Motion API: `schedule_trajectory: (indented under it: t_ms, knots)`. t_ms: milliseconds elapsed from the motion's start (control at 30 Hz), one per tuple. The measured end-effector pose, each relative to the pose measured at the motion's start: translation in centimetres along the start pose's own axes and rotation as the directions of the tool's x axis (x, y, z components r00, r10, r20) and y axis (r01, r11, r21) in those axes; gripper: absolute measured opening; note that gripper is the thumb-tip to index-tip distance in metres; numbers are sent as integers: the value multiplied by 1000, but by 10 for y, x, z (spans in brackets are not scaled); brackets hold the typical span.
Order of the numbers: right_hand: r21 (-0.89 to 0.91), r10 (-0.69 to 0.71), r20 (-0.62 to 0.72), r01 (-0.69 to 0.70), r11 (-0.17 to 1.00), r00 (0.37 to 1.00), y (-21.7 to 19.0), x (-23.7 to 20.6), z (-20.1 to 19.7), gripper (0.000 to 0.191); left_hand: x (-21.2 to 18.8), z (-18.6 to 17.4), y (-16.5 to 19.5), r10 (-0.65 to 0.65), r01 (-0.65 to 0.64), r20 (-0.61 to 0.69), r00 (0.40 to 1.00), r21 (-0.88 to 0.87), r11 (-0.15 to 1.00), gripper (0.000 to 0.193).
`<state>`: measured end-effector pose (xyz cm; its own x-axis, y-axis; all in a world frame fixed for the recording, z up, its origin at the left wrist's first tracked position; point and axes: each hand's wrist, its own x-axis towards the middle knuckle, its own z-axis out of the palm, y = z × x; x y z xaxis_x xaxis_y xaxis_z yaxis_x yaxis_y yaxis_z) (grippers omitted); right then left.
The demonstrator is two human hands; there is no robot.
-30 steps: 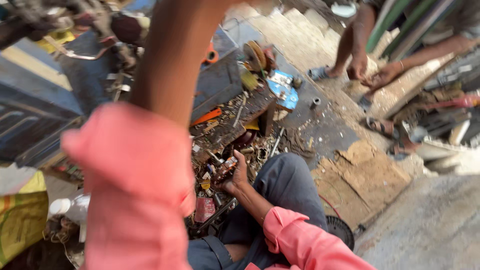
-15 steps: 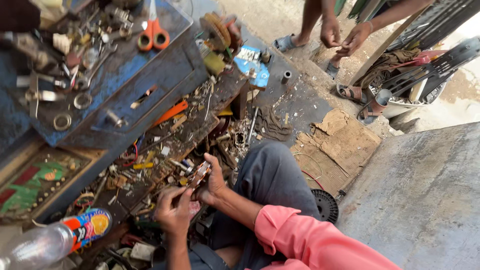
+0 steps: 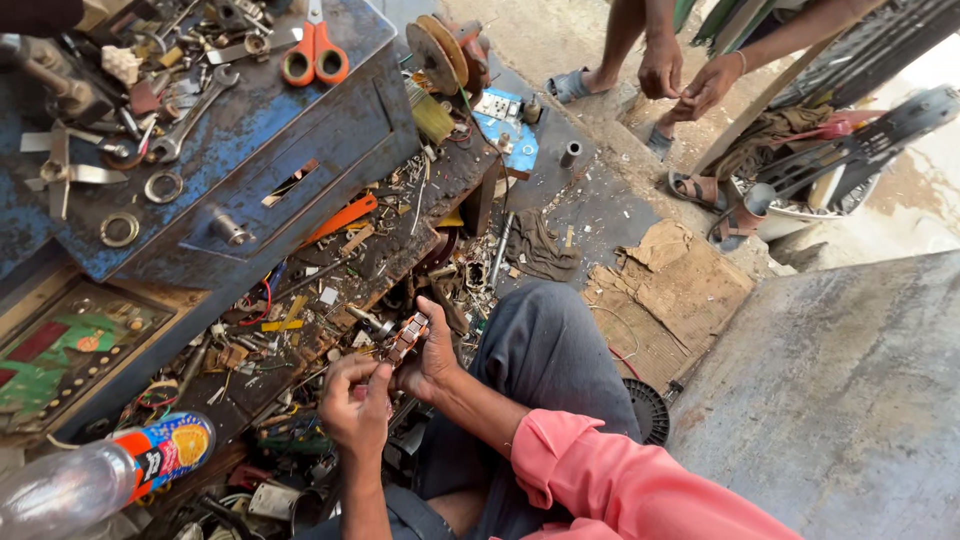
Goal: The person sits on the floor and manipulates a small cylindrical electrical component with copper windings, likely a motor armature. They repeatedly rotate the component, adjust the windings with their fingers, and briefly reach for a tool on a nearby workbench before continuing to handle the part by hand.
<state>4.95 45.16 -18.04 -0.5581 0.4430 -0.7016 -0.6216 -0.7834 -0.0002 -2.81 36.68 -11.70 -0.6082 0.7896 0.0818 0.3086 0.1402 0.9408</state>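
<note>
My right hand (image 3: 432,352) grips a small brown, copper-coloured part (image 3: 406,336) with metal segments and holds it over a cluttered low bench (image 3: 330,300). Just below it, my left hand (image 3: 356,402) has its fingers curled, fingertips at the lower end of the same part. Both hands hover above my knee in grey trousers (image 3: 545,350). A pink sleeve (image 3: 600,475) covers my right upper arm. How the left fingers pinch the part is hard to make out.
A blue metal box (image 3: 300,150) carries orange-handled scissors (image 3: 313,57), a wrench (image 3: 190,115) and rings. A plastic bottle (image 3: 100,472) lies at lower left. Another person's hands (image 3: 690,80) and sandalled feet are at top right. Cardboard (image 3: 680,285), a rag (image 3: 540,248) and a concrete slab (image 3: 830,400) lie nearby.
My left arm, raised across the view a second ago, has come down and its hand has joined the right hand at the small part. The view has tilted toward the bench.
</note>
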Motion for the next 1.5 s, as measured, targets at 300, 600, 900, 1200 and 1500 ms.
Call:
schedule_trajectory:
  t_ms: [300, 600, 900, 1200, 1500]
  knots:
    - [56, 50, 68, -53, 997, 996, -3, 1, -6, 49, 13, 14, 11, 280, -290, 81, 957, 158, 944, 14]
    - [54, 18, 2, -18, 998, 1000, 1, -2, -2, 50, 6, 9, 11, 252, -259, 91, 964, 85, 962, 15]
    - [-15, -126, 122, 128, 992, 984, 2, 9, -11, 59, 1, -2, -13, 215, -211, 29, 976, -90, 973, 13]
    - [-20, -87, 184, 92, 996, 979, -8, -12, 0, 58, 12, -19, -6, 234, -222, 173, 957, -88, 971, 13]
    - [-17, -122, 142, 125, 992, 982, -5, -6, -7, 51, 18, -18, 11, 277, -266, 190, 942, -80, 961, 12]
